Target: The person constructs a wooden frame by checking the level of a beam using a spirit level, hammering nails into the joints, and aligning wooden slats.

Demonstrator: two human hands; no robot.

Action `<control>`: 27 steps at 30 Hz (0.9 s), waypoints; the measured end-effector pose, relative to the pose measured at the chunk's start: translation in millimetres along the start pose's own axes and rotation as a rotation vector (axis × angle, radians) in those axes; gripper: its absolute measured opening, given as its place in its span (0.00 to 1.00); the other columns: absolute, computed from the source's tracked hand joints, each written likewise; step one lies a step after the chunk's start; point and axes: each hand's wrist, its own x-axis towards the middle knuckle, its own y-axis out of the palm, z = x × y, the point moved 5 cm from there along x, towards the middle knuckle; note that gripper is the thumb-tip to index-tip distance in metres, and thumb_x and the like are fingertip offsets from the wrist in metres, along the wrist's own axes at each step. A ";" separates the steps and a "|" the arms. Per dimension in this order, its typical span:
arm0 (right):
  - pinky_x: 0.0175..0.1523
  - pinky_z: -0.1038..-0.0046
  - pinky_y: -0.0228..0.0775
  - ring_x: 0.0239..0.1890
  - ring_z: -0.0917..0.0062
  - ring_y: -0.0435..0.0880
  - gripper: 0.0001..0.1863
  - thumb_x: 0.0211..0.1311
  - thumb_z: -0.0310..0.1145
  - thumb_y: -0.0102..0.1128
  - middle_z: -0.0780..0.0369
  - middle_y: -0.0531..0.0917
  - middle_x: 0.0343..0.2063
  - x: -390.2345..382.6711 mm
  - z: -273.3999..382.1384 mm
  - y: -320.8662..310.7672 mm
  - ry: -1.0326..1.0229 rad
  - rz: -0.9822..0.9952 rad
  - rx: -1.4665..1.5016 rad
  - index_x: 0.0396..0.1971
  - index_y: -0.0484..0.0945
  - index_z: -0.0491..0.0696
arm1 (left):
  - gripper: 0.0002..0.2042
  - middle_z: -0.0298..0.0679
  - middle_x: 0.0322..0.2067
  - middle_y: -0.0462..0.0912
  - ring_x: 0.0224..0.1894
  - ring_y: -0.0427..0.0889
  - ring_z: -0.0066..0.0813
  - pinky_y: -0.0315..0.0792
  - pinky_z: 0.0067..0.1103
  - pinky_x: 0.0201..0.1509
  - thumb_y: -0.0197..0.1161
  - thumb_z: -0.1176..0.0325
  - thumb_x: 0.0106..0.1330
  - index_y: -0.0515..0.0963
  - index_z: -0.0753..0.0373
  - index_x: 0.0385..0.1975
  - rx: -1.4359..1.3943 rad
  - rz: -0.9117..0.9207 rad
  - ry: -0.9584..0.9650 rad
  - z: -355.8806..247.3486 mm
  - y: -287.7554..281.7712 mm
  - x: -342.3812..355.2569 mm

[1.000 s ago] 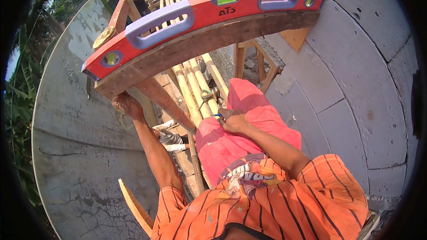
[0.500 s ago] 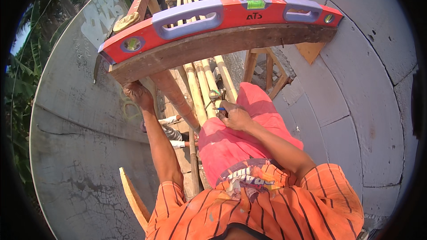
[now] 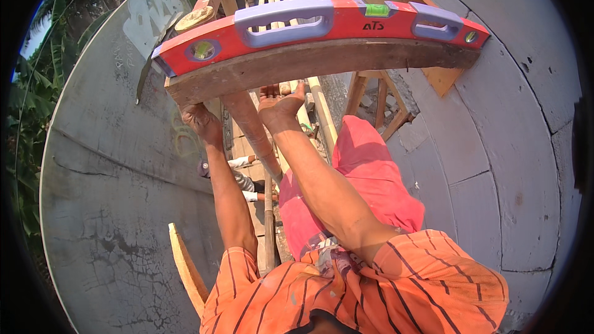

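A red spirit level (image 3: 278,34) with two purple handles lies along the top of a wooden beam (image 3: 334,62) crossing in front of me. My left hand (image 3: 202,122) is raised to the beam's left end, its fingers closed around the lower edge and partly hidden by the wood. Just under the middle of the beam, my right hand (image 3: 281,108) is turned palm up with the thumb spread from the fingers. Nothing shows in that palm. A slanting wooden post (image 3: 247,127) runs down between my two hands.
A grey wall (image 3: 105,179) rises on my left and a block wall (image 3: 489,173) on my right. Bamboo poles (image 3: 323,108) extend below the beam. Another person's sleeved arm (image 3: 240,162) shows lower down, beside planks. A pale wooden piece (image 3: 187,266) sticks up near my left side.
My right hand has left my lap and risen to the beam, opening. The blue pencil-like stick it held is out of sight. My left hand stays at the beam's end; the view has shifted slightly.
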 end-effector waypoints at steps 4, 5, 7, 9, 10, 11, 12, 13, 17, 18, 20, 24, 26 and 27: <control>0.53 0.66 0.72 0.47 0.71 0.75 0.23 0.64 0.57 0.52 0.59 0.72 0.46 -4.4 -29.3 44.4 0.000 -0.081 0.217 0.42 0.69 0.51 | 0.34 0.43 0.51 0.78 0.54 0.75 0.29 0.67 0.31 0.60 0.47 0.38 0.68 0.71 0.69 0.52 -0.011 -0.013 0.009 3.8 -7.7 -0.5; 0.53 0.66 0.72 0.48 0.71 0.75 0.23 0.64 0.57 0.52 0.59 0.72 0.46 -4.8 -31.8 49.3 0.011 -0.072 0.235 0.43 0.69 0.51 | 0.34 0.43 0.50 0.78 0.53 0.75 0.29 0.68 0.31 0.59 0.47 0.37 0.68 0.71 0.69 0.51 0.015 -0.030 0.013 -6.4 -0.7 0.3; 0.54 0.66 0.72 0.48 0.71 0.75 0.23 0.64 0.56 0.52 0.59 0.72 0.46 -5.4 -32.4 57.7 0.027 -0.045 0.253 0.43 0.69 0.50 | 0.33 0.40 0.47 0.78 0.51 0.74 0.26 0.67 0.28 0.59 0.49 0.39 0.68 0.73 0.70 0.48 -0.063 -0.064 0.021 -8.3 5.4 3.1; 0.54 0.66 0.72 0.48 0.71 0.75 0.22 0.64 0.55 0.52 0.58 0.72 0.46 -7.4 -32.8 59.7 0.037 -0.031 0.263 0.43 0.69 0.50 | 0.32 0.38 0.45 0.78 0.49 0.74 0.24 0.66 0.27 0.59 0.50 0.40 0.68 0.74 0.70 0.47 -0.095 -0.069 0.027 -8.5 5.4 0.9; 0.54 0.66 0.71 0.48 0.71 0.75 0.22 0.64 0.55 0.52 0.58 0.72 0.46 -8.2 -34.0 61.2 0.048 -0.024 0.269 0.43 0.69 0.50 | 0.32 0.38 0.46 0.78 0.50 0.74 0.24 0.66 0.27 0.60 0.51 0.40 0.68 0.73 0.70 0.47 -0.090 -0.058 0.031 -8.0 3.7 1.0; 0.54 0.66 0.71 0.49 0.71 0.75 0.22 0.64 0.54 0.51 0.58 0.72 0.47 -8.8 -33.8 62.6 0.051 -0.015 0.270 0.43 0.69 0.50 | 0.32 0.38 0.46 0.78 0.50 0.74 0.24 0.66 0.27 0.60 0.51 0.40 0.68 0.73 0.70 0.48 -0.088 -0.050 0.039 -7.8 4.3 2.4; 0.55 0.66 0.71 0.49 0.71 0.75 0.22 0.64 0.54 0.51 0.58 0.72 0.47 -9.4 -34.2 64.1 0.057 -0.009 0.273 0.43 0.69 0.50 | 0.33 0.40 0.47 0.78 0.51 0.74 0.26 0.66 0.29 0.60 0.50 0.39 0.68 0.73 0.70 0.49 -0.074 -0.046 0.037 -7.5 4.8 2.4; 0.55 0.66 0.71 0.49 0.71 0.75 0.22 0.64 0.53 0.51 0.58 0.72 0.47 -9.4 -33.7 66.2 0.058 -0.006 0.274 0.44 0.69 0.49 | 0.34 0.41 0.48 0.78 0.52 0.75 0.27 0.67 0.30 0.60 0.49 0.38 0.68 0.72 0.70 0.51 -0.060 -0.042 0.036 -7.3 4.9 2.2; 0.55 0.66 0.71 0.49 0.71 0.75 0.21 0.65 0.52 0.51 0.58 0.72 0.47 -11.0 -34.0 71.3 0.071 0.006 0.279 0.44 0.69 0.49 | 0.34 0.42 0.49 0.78 0.53 0.75 0.28 0.67 0.31 0.61 0.49 0.38 0.68 0.72 0.70 0.52 -0.055 -0.013 0.005 2.8 -4.7 1.5; 0.55 0.66 0.71 0.50 0.71 0.75 0.21 0.65 0.51 0.51 0.58 0.72 0.47 -11.4 -33.5 71.0 0.073 0.008 0.278 0.44 0.69 0.49 | 0.34 0.42 0.49 0.78 0.53 0.75 0.28 0.67 0.31 0.61 0.49 0.38 0.68 0.72 0.70 0.52 -0.055 -0.035 0.013 1.7 -3.5 1.4; 0.56 0.66 0.71 0.50 0.71 0.75 0.21 0.65 0.50 0.51 0.58 0.72 0.47 -11.8 -32.4 73.1 0.073 0.019 0.274 0.45 0.69 0.48 | 0.34 0.42 0.49 0.78 0.53 0.75 0.29 0.67 0.31 0.61 0.49 0.38 0.68 0.72 0.70 0.51 -0.058 -0.080 0.028 -2.4 0.0 1.0; 0.56 0.66 0.71 0.50 0.71 0.75 0.20 0.65 0.49 0.50 0.58 0.73 0.48 -15.6 -33.8 77.4 0.082 0.032 0.271 0.45 0.69 0.48 | 0.33 0.42 0.50 0.78 0.53 0.75 0.28 0.67 0.31 0.62 0.49 0.39 0.68 0.71 0.69 0.52 -0.070 -0.035 0.029 6.3 -6.4 1.8; 0.57 0.66 0.70 0.51 0.71 0.75 0.20 0.65 0.48 0.50 0.58 0.73 0.48 -18.0 -34.4 77.5 0.091 0.034 0.271 0.45 0.69 0.47 | 0.34 0.42 0.50 0.78 0.53 0.75 0.28 0.67 0.31 0.62 0.48 0.38 0.68 0.71 0.69 0.52 -0.052 -0.004 0.034 10.2 -13.1 2.3; 0.57 0.66 0.70 0.51 0.70 0.75 0.20 0.65 0.48 0.50 0.58 0.73 0.48 -18.9 -32.8 76.8 0.093 0.038 0.274 0.46 0.69 0.47 | 0.34 0.42 0.50 0.78 0.53 0.75 0.28 0.67 0.31 0.62 0.48 0.38 0.68 0.71 0.69 0.52 -0.050 -0.020 0.033 8.2 -11.4 2.8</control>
